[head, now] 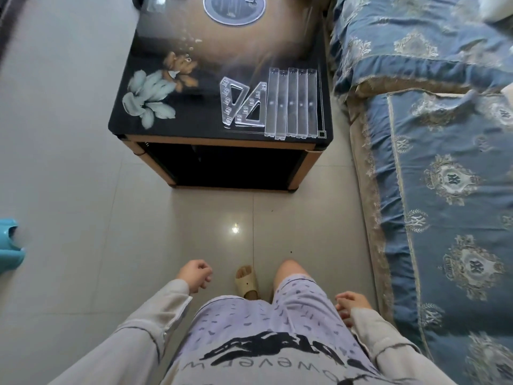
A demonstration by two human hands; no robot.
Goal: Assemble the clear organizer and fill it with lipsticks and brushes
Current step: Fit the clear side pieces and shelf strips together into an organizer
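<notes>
Parts of the clear organizer lie unassembled at the near right corner of the bench (200,119) in the head view. Five long strips (291,102) sit side by side with two triangular side pieces (241,107) just left of them, probably laid flat so each lifts off singly. The left hand (195,275) and right hand (351,302) hang well short of the bench, fingers loosely curled, holding nothing. No lipsticks or brushes show. A blue-covered sofa (444,134) crowds the bench's right edge, and a slipper (247,282) sits on the open floor between.
</notes>
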